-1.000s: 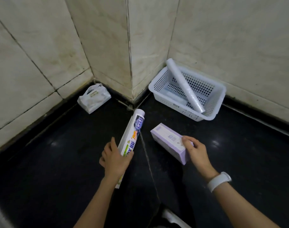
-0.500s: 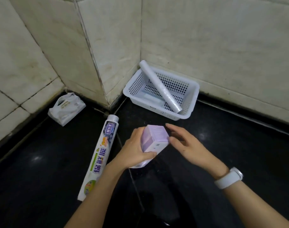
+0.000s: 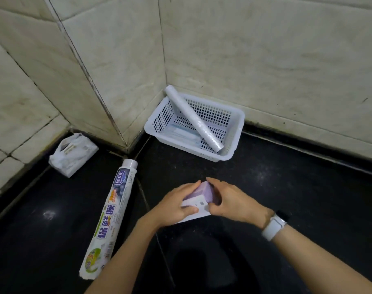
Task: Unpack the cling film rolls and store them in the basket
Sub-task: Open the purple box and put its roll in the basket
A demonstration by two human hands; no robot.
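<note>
A purple and white box (image 3: 200, 198) is held above the dark floor between both hands. My left hand (image 3: 176, 206) grips its left side and my right hand (image 3: 229, 201) grips its right end. A long cling film roll in a printed wrapper (image 3: 110, 217) lies on the floor to the left, its white end sticking out of the top. A bare cling film roll (image 3: 193, 118) leans diagonally in the white perforated basket (image 3: 236, 143) in the wall corner, one end resting on the far rim. A flat packet lies on the basket's bottom.
A white plastic bag (image 3: 72, 153) sits on the floor against the left wall. Tiled walls meet in an outward corner just left of the basket. The floor is dark glossy stone with a seam running under my hands. A white watch is on my right wrist.
My left hand let go of the wrapped roll, which now lies on the floor, and joined my right hand on the purple box, lifting it off the floor. The view shifted right.
</note>
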